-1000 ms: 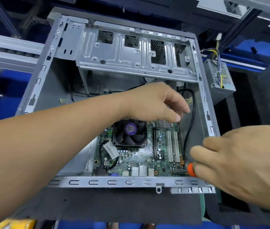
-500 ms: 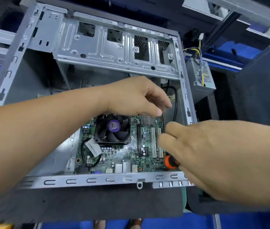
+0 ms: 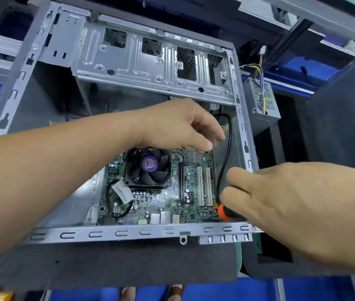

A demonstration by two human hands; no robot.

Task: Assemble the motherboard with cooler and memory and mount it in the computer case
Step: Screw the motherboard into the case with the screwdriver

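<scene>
head view: the motherboard (image 3: pixel 161 192) lies in the computer case (image 3: pixel 128 232), toward its near right corner; right hand (image 3: pixel 291 213) grips a screwdriver (image 3: pixel 223 213) at the board's near right corner; left hand (image 3: pixel 180 124) pinches near the far right corner, contents unclear; screwing-down step, next needs tip seated squarely.

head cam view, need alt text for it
A right hand holds an orange-collared screwdriver at the near right corner of a motherboard lying in an open computer case. The left hand hovers above the board's far edge.
</scene>
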